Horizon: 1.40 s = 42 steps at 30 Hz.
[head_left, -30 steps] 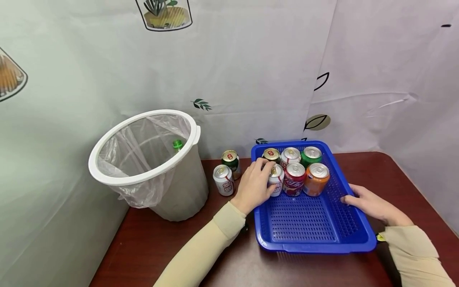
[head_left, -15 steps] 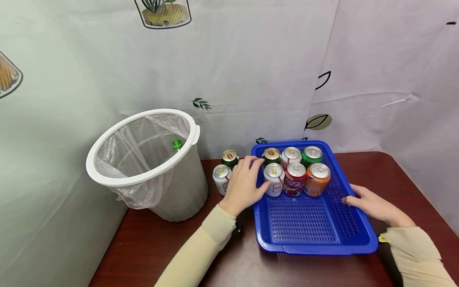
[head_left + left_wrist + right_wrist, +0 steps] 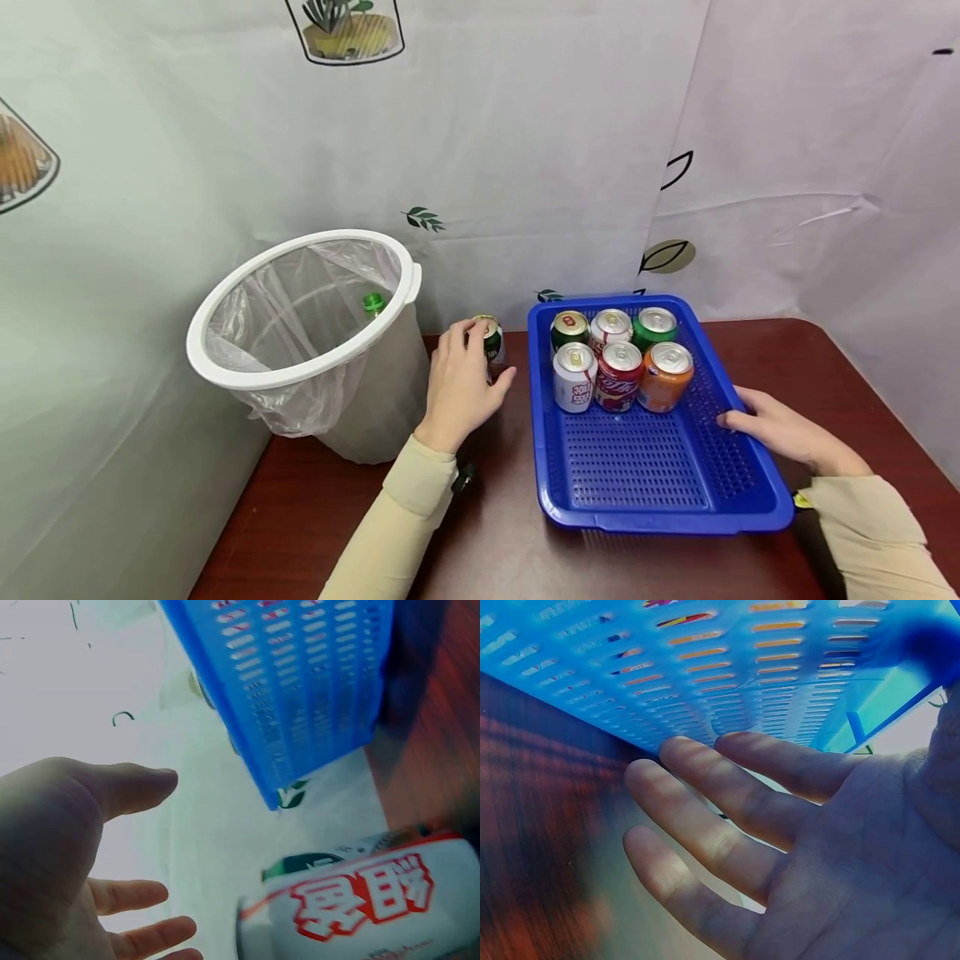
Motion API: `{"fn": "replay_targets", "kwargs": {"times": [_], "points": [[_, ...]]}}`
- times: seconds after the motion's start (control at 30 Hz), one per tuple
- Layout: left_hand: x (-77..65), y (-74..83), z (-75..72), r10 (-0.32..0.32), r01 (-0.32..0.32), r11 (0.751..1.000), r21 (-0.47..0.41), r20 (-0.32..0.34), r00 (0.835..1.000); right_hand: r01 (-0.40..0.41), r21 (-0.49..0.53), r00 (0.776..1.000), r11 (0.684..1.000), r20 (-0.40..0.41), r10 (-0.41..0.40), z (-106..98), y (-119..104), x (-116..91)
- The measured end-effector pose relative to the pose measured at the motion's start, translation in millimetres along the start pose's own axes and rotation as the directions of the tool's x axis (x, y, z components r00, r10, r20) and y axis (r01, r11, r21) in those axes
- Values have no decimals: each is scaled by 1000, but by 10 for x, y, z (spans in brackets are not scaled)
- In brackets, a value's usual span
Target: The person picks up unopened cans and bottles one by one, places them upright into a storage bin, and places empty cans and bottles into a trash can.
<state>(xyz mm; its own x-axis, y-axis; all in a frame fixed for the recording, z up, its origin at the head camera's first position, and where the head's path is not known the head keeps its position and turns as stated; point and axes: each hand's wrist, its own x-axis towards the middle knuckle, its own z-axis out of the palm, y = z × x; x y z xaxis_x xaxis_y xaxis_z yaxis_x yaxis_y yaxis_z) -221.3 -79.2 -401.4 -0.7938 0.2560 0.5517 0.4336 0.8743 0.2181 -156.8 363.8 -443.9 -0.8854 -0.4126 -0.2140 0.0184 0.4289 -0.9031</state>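
In the head view my left hand (image 3: 461, 387) hovers over a white can, which it hides there. The left wrist view shows its thumb and fingers spread apart beside that white can (image 3: 360, 900) with red lettering, not closed around it. Just behind stands a dark green can (image 3: 493, 348) with a gold top. My right hand (image 3: 783, 429) holds the right rim of a blue plastic basket (image 3: 637, 521), thumb over the rim and fingers along the outer wall. Inside the basket several cans stand in two rows, including a white can (image 3: 575, 379), a red can (image 3: 618, 379) and an orange can (image 3: 664, 379).
To the left a pale trash bin (image 3: 375, 408) with a white rim and clear liner leans slightly. A green bottle cap (image 3: 372, 302) shows inside it. All stands on a dark red-brown table (image 3: 300, 517) against a printed white cloth (image 3: 510, 167).
My left hand has let go of the white can in the basket's front row and moved left to the two cans on the table. The right hand stays on the basket rim.
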Motion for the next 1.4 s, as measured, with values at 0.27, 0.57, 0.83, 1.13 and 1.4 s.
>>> {"fn": "replay_targets", "kwargs": {"times": [0.27, 0.57, 0.83, 1.13, 1.4], "points": [[-84, -84, 95, -49, 50, 998, -25, 18, 999, 12, 10, 1000, 1000, 0, -12, 4, 14, -13], [-157, -136, 223, -129, 130, 991, -35, 13, 992, -1, 10, 1000, 1000, -6, 1, 18, 13, -17], [-173, -156, 260, -182, 183, 983, -16, 30, 983, -4, 24, 1000, 1000, -2, 4, 15, 34, -20], [-177, -204, 270, -212, 212, 977, 13, 79, 974, -1, 10, 1000, 1000, -6, 1, 13, 6, 0], [-166, -215, 266, -223, 224, 975, 6, 99, 970, 2, -2, 1000, 1000, -12, -2, 3, -10, 11]]}}
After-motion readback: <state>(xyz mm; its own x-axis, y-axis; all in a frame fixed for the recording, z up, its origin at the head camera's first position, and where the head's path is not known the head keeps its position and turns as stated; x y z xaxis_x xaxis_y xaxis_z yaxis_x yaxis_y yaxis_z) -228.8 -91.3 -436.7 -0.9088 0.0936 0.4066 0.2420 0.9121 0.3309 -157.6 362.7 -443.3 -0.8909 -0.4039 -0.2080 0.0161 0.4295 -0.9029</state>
